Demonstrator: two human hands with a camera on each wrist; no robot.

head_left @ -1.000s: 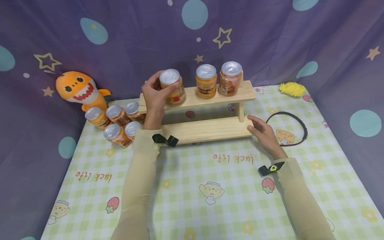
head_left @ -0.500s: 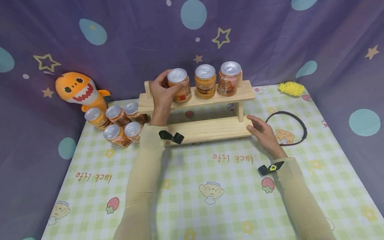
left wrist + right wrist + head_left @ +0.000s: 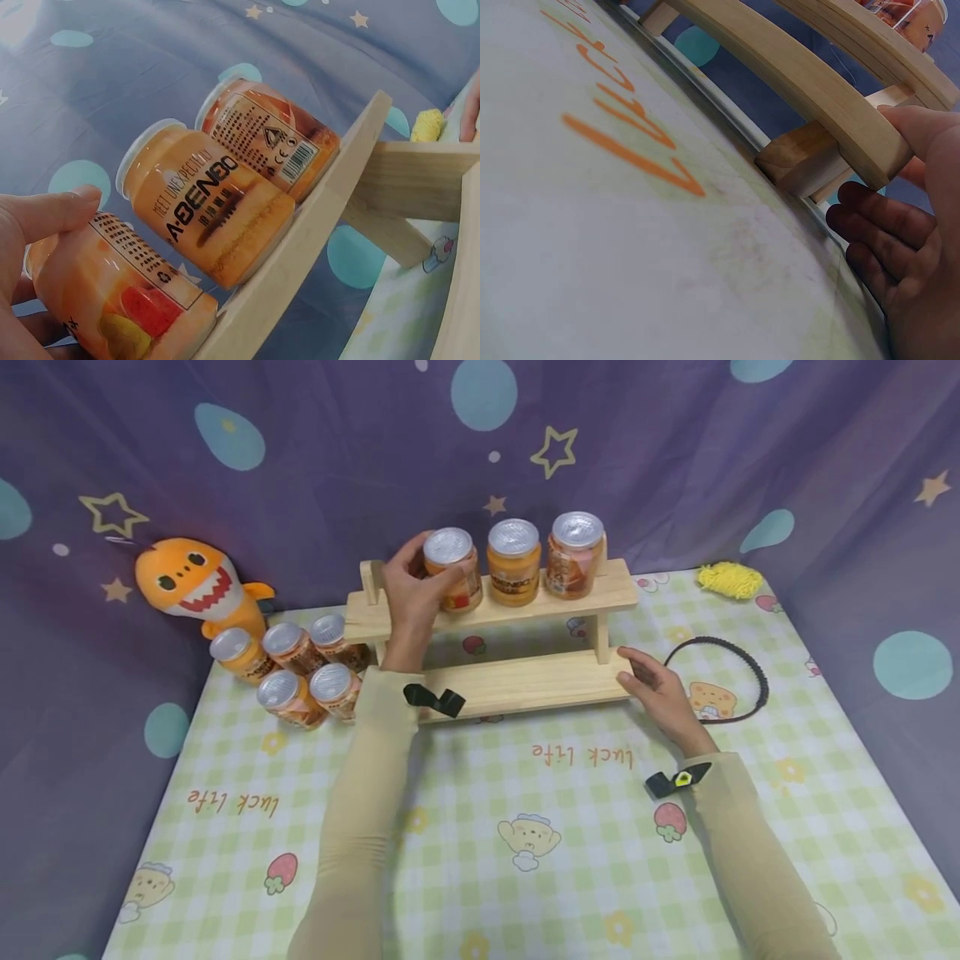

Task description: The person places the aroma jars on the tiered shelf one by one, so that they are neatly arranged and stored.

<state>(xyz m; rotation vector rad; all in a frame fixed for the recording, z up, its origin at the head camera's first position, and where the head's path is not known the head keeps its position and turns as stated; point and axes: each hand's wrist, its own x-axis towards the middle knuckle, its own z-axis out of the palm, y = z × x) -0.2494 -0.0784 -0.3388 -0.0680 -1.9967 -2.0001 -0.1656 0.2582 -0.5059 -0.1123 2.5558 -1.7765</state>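
My left hand (image 3: 411,597) grips a jar (image 3: 450,547) with a silver lid and orange label at the upper board of a two-tier wooden shelf (image 3: 525,680). In the left wrist view, the thumb lies across the near side of this jar (image 3: 142,289). Beside it on the same board stand an orange jar (image 3: 514,567) and, at the right end, another jar (image 3: 574,560) with a printed label. My right hand (image 3: 663,697) holds the right end of the lower board, thumb at the board (image 3: 840,112) and the other fingers curled below it in the right wrist view.
Several similar lidded jars (image 3: 298,652) stand left of the shelf, in front of an orange shark plush (image 3: 191,577). To the right lie a dark braided headband (image 3: 757,672) and a yellow fuzzy bundle (image 3: 730,581). A purple curtain (image 3: 337,460) backs the checked tablecloth (image 3: 465,860).
My left hand has carried its jar rightward along the upper board, close beside the middle jar. The right hand stays at the shelf's end.
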